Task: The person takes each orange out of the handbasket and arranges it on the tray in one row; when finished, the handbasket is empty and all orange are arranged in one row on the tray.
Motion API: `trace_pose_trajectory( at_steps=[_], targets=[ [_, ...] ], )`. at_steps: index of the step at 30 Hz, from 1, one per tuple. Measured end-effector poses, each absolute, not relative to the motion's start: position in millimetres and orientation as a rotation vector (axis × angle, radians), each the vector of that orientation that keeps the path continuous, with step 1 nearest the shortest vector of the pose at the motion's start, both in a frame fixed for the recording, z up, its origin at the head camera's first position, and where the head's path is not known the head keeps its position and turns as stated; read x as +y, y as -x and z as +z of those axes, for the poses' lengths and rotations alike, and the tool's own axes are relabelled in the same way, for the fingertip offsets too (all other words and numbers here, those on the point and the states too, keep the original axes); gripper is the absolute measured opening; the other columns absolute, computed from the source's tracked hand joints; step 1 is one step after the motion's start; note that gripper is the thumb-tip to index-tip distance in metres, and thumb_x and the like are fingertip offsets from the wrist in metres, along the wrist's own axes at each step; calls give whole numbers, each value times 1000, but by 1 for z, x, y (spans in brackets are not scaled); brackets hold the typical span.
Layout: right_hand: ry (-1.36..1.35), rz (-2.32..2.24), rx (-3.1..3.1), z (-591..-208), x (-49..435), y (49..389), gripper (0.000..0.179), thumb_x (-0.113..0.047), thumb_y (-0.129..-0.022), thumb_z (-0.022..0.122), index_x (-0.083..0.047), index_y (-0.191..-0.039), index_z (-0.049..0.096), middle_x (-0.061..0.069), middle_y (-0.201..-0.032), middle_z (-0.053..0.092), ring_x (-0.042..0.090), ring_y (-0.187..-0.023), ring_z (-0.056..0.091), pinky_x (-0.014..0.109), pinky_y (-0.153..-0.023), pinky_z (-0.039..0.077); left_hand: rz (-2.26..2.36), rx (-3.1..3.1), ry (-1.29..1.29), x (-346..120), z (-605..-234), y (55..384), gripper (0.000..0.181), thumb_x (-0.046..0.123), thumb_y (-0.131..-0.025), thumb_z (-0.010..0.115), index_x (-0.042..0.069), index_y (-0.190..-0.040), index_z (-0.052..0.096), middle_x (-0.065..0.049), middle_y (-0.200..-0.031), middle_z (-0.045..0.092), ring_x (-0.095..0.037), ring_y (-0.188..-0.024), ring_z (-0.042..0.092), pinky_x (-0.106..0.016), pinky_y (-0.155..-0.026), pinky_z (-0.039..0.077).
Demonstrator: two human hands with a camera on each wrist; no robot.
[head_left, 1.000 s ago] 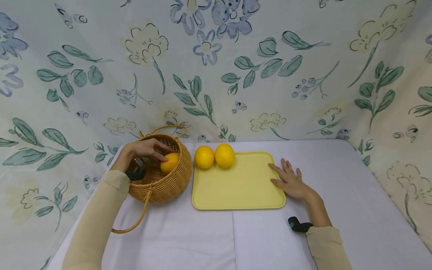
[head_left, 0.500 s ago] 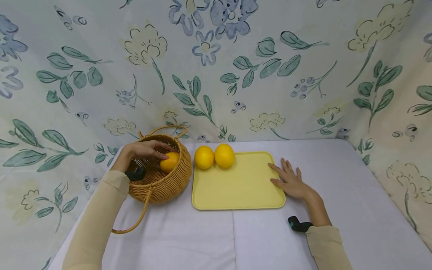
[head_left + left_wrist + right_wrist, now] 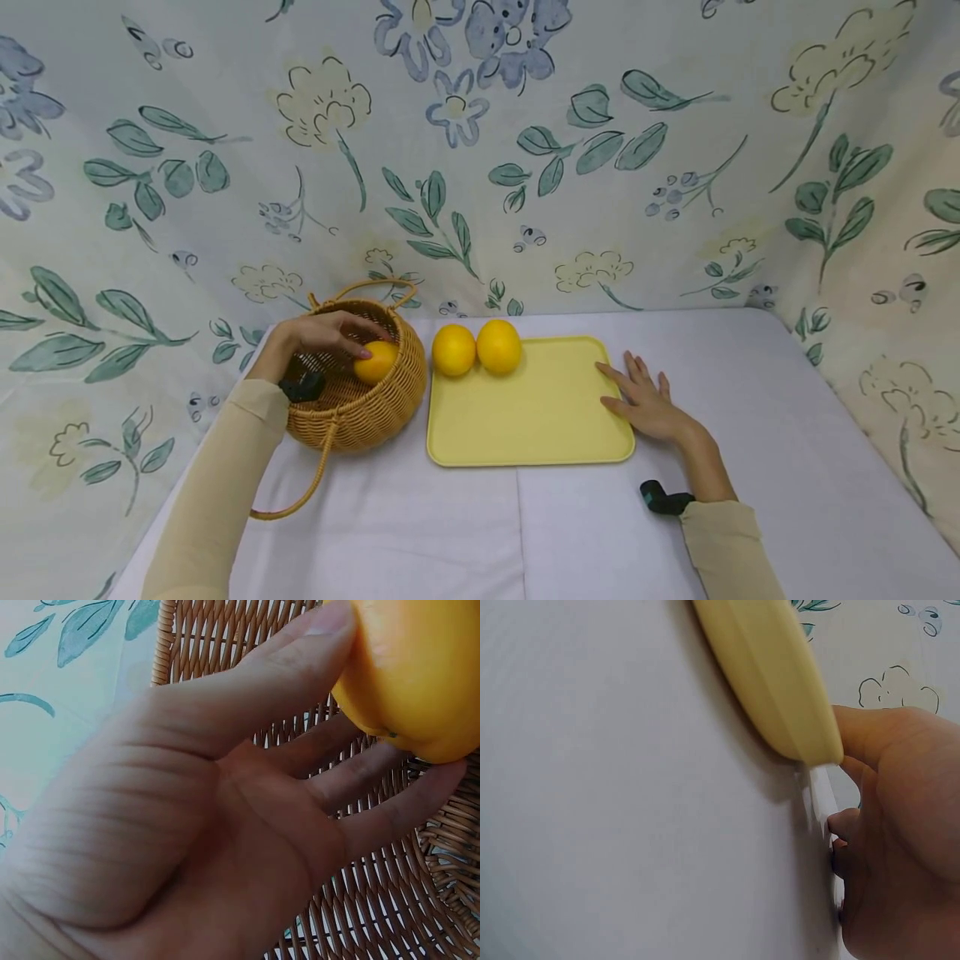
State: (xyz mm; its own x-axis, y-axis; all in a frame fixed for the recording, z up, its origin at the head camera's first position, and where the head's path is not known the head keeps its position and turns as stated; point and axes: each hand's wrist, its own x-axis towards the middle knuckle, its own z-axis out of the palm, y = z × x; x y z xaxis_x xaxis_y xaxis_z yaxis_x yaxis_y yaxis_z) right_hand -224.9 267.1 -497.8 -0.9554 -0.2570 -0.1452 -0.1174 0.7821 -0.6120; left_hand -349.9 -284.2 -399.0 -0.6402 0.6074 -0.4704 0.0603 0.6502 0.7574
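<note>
Inside the wicker basket (image 3: 393, 404) at the left, my left hand (image 3: 326, 332) grips an orange (image 3: 377, 362). In the left wrist view the thumb presses on one side of the orange (image 3: 416, 675), and the fingers curve beneath it against the woven wall. My right hand (image 3: 647, 402) rests palm down with spread fingers at the right edge of the yellow tray (image 3: 540, 417). Its thumb and index fingertip touch the rim. The right wrist view shows the tray's outer side (image 3: 780, 690) beside the thumb. Two more oranges (image 3: 453, 350) sit side by side in the tray's back left corner.
One basket handle (image 3: 300, 504) lies out toward the front on the white tablecloth (image 3: 420, 533); the other handle (image 3: 375, 282) stands up at the back. A floral curtain (image 3: 480, 192) hangs behind the table and along its sides.
The left hand and its orange have barely shifted inside the basket. The right hand, the tray and the two oranges on it stay in place.
</note>
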Motion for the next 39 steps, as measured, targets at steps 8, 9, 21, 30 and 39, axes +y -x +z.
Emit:
trace_pose_trajectory(
  at_steps=[8,9,21,30,39],
  targets=[
    [299,-939,2753,-494,267,225,67,-40,-106,53,-10,-162,31,34,-169,-9,53,-156,-15,73,-117,-22,903,2160,-558,-284,-399,350,52,21,-99,70,17,-149,58,-14,-151,56,-24,-118,64,-40,-100,58],
    [298,-937,2752,-494,267,225,67,-41,-106,53,-10,-162,31,34,-169,-9,53,-156,-15,73,-117,-22,905,2173,-555,-284,-399,350,52,22,-98,71,17,-148,58,-14,-151,57,-23,-118,64,-40,-101,58],
    [291,-921,2751,-497,266,225,67,-42,-106,52,-10,-162,31,34,-169,-9,53,-156,-15,74,-117,-22,920,2097,-527,-283,-398,347,59,17,-97,73,18,-152,54,-14,-154,54,-24,-116,68,-41,-97,61],
    [292,-917,2751,-497,267,225,68,-42,-106,52,-11,-162,31,33,-169,-9,53,-156,-15,74,-118,-21,952,2142,-515,-285,-400,350,57,17,-96,74,14,-150,56,-19,-148,58,-24,-108,72,-45,-97,61],
    [297,-922,2754,-497,267,224,67,-42,-106,52,-11,-162,31,33,-169,-8,53,-156,-15,74,-117,-21,969,2115,-491,-283,-400,350,60,18,-97,73,14,-153,53,-19,-152,54,-23,-115,69,-44,-99,60]
  ],
)
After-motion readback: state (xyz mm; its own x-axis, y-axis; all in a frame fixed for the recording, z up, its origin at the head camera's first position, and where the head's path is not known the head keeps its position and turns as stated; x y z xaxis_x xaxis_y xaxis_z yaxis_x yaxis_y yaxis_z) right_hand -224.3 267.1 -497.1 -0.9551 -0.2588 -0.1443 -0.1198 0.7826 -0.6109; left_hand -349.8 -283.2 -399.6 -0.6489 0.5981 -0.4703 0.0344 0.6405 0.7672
